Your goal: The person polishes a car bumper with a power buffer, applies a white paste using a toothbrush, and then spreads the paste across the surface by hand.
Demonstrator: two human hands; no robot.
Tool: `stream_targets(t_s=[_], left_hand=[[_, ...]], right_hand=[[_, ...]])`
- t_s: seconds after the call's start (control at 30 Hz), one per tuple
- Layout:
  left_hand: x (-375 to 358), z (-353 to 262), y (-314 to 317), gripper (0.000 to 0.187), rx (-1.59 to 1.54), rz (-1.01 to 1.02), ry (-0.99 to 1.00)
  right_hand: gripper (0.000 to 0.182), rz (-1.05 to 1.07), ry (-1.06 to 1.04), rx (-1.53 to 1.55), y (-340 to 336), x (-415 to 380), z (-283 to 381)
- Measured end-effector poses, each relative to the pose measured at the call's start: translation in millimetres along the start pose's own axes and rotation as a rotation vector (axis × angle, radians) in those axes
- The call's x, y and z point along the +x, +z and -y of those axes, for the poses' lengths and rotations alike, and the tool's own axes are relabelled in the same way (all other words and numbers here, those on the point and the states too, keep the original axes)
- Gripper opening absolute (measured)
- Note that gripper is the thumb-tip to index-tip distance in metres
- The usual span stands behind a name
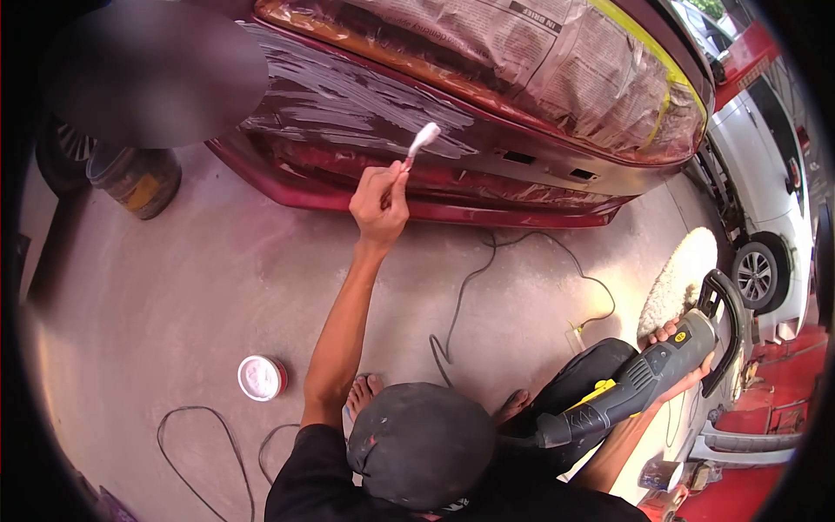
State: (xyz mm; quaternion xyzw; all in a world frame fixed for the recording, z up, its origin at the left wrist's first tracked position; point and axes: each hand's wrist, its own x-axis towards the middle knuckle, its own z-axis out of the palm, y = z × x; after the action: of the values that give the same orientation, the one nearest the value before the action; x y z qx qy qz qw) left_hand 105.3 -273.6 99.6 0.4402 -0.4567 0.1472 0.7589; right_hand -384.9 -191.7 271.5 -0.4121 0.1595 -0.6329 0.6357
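Observation:
My left hand is closed round the handle of a small brush with white paste on its tip. The brush is raised close to the dark red car panel, which bears streaky pale smears; contact cannot be told. My right hand grips the body of a grey and black polisher that lies across my right knee. Its white fluffy pad faces away from me. On the floor to the left of my left arm stands an open tub of white paste.
Newspaper and yellow tape cover the car's window. A dark bucket stands at the left, below a blurred patch. Black cables lie on the floor. A white car is parked at the right; a dark cap blocks the bottom middle.

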Motion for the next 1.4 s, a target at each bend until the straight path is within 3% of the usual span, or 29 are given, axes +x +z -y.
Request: stream_targets(t_s=[0.07,0.17,0.27,0.33,0.37,0.47,0.53,0.63,0.73,0.8,0.87,0.97,1.0,1.07,1.13,1.27,1.4], left_hand=[[2,23,-5,0.008,-0.073,-0.308,-0.042],[-2,53,-20,0.014,0.120,-0.243,0.033],[-30,60,-8,0.013,0.096,0.061,0.018],[-30,37,-1,0.007,0.088,0.269,0.123],[-28,27,0,0.006,0.058,0.255,0.110],[-30,53,-2,0.013,-0.076,-0.258,-0.102],[-16,54,-5,0.010,-0.029,-0.345,-0.155],[-22,33,-3,0.007,0.133,0.138,0.046],[-22,19,-5,0.006,0.076,0.119,0.038],[-21,36,-7,0.007,-0.089,-0.293,-0.204],[-15,45,-10,0.006,0.030,-0.027,-0.052],[-4,9,-16,0.008,0.099,0.356,0.049],[-1,2,-20,0.008,0.003,0.297,-0.025],[6,-12,-43,0.009,-0.149,0.175,-0.183],[27,-51,-88,0.009,-0.026,0.272,-0.324],[57,-124,-213,0.012,0.621,0.625,-0.678],[22,-172,-328,0.016,1.125,0.671,-0.860]], right_hand=[[0.085,-0.009,0.008,-0.002,0,0,1],[0.087,0.031,0.012,0.026,-6,0,2],[0.088,0.071,0.027,0.039,-8,3,2],[0.088,0.057,0.037,0.040,-5,2,2],[0.088,0.049,0.039,0.038,-4,2,2],[0.088,0.056,0.008,0.007,-6,2,1],[0.089,0.050,-0.020,0.054,-9,0,-3],[0.089,0.015,-0.039,0.055,-5,-1,-3],[0.091,-0.025,-0.052,0.018,-1,0,-4],[0.091,-0.018,-0.046,0.017,4,1,-5],[0.091,-0.052,-0.064,0.042,9,-1,-8],[0.092,-0.043,-0.082,0.046,6,-1,-7],[0.093,-0.043,-0.092,0.050,6,-2,-6],[0.092,-0.047,-0.059,0.079,12,-2,-5],[0.093,0.067,-0.005,0.092,7,-2,0],[0.101,0.098,0.088,0.018,-23,9,16],[0.110,0.314,0.189,0.043,-49,22,29]])
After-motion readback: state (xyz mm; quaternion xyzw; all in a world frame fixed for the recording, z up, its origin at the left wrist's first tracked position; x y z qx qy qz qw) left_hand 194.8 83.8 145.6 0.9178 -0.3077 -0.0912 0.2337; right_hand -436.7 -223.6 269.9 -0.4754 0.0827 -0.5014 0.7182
